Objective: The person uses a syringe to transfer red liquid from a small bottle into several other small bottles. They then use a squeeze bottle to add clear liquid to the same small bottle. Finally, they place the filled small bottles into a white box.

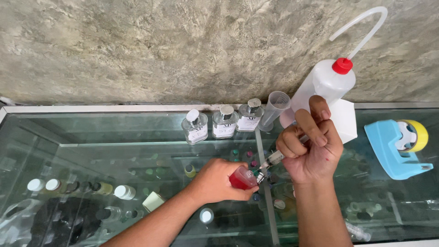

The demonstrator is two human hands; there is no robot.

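A person works over a glass counter (114,137), the left hand (215,180) wrapped tight around a small red bottle (242,178) near the counter's middle, tilted with its neck to the right so the opening meets the tip of a syringe (276,157). The right hand (311,146) is closed around the syringe barrel, one finger raised over the plunger end, holding it slanted down toward the bottle's mouth; tip and neck appear to touch, which would keep liquid from spilling on the glass. Along the counter's back edge, against the rough wall (160,45), stand three square clear bottles (223,122) with silver caps, set back from the hands. Just beside them sits a plastic measuring cup (275,109), then a white wash bottle (327,84) with a red cap and bent spout, both within reach. Toward the right edge rests a blue tape dispenser (393,148). More bottles show on shelves under the glass.
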